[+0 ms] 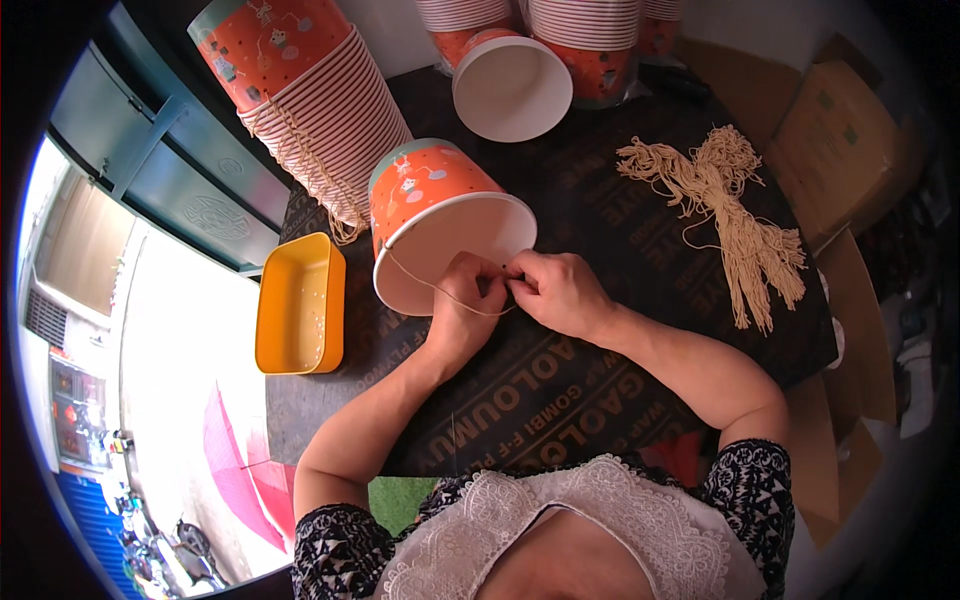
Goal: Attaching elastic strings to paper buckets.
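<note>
Two loose paper buckets (440, 215), perhaps four stacks (320, 120), one yellow tray (300, 305).

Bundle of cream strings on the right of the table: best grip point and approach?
Probably pinch the string bundle at its narrow gathered waist, coming straight down from above. It lies flat on the dark table, both ends fan into loose strands, and nothing stands around it.

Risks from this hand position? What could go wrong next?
1. Both hands, left hand and right hand, pinch a thin cord at the rim of the tipped orange paper bucket; a hard pull might tear the rim.
2. The bucket lies on its side and may roll.
3. The loose cord bundle nearby could snag a sleeve.
</note>
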A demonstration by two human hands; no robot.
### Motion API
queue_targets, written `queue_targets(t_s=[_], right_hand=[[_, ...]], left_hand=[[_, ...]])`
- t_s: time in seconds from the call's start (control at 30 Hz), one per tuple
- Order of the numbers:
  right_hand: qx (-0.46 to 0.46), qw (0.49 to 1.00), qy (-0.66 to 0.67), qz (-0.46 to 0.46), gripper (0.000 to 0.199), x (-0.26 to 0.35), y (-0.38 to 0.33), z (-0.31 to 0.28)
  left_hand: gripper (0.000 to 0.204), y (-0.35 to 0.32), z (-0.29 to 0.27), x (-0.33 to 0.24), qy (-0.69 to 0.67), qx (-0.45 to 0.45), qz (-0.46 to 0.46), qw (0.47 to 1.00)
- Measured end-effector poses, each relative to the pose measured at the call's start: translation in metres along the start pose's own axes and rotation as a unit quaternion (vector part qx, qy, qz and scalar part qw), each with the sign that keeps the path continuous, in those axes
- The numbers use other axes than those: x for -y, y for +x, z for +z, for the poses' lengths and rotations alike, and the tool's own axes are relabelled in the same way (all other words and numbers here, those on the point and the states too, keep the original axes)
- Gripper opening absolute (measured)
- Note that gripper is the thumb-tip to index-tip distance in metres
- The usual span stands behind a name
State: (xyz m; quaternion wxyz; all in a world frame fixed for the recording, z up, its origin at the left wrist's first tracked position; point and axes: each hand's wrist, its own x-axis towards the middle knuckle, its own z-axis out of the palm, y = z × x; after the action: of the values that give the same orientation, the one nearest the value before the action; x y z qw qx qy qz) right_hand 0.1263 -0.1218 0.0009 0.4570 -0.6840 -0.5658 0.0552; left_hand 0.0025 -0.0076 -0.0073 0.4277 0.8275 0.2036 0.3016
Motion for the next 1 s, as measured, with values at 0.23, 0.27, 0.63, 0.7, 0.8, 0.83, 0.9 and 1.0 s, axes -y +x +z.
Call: queue_targets(t_s=[0.23, 0.27, 0.63, 0.7, 0.8, 0.83, 0.9, 1.0], right_hand=[[-0.015, 0.998, 0.024, 0.06, 0.011, -0.006, 0.003, 0.003], [0.0, 0.996, 0.042, 0.08, 0.01, -0.005, 0.005, 0.001], [0.037, 0.984, 0.107, 0.134, 0.015, -0.005, 0.01, -0.005], [0.035, 0.985, 0.095, 0.139, 0.015, -0.005, 0.011, -0.003], [0.033, 0.986, 0.088, 0.137, 0.016, -0.006, 0.012, -0.002], [0.033, 0.986, 0.088, 0.137, 0.016, -0.006, 0.012, -0.002], [0.026, 0.984, 0.107, 0.138, 0.016, -0.006, 0.012, -0.003], [0.029, 0.983, 0.11, 0.144, 0.017, -0.008, 0.013, -0.004]], left_hand=[[0.005, 0.001, 0.003, 0.0, -0.017, 0.005, -0.001, 1.0], [0.005, 0.0, 0.003, 0.0, -0.017, 0.005, -0.001, 1.0], [0.007, 0.005, 0.0, 0.0, 0.075, 0.008, 0.054, 0.996], [0.007, 0.004, -0.001, 0.0, 0.08, 0.006, 0.056, 0.995], [0.006, 0.002, -0.001, 0.002, 0.088, 0.0, 0.065, 0.994], [0.006, 0.001, -0.002, 0.003, 0.092, -0.003, 0.073, 0.993], [0.006, 0.0, -0.002, 0.004, 0.086, -0.004, 0.072, 0.994], [0.008, -0.001, -0.001, 0.0, 0.069, 0.001, 0.056, 0.996]])
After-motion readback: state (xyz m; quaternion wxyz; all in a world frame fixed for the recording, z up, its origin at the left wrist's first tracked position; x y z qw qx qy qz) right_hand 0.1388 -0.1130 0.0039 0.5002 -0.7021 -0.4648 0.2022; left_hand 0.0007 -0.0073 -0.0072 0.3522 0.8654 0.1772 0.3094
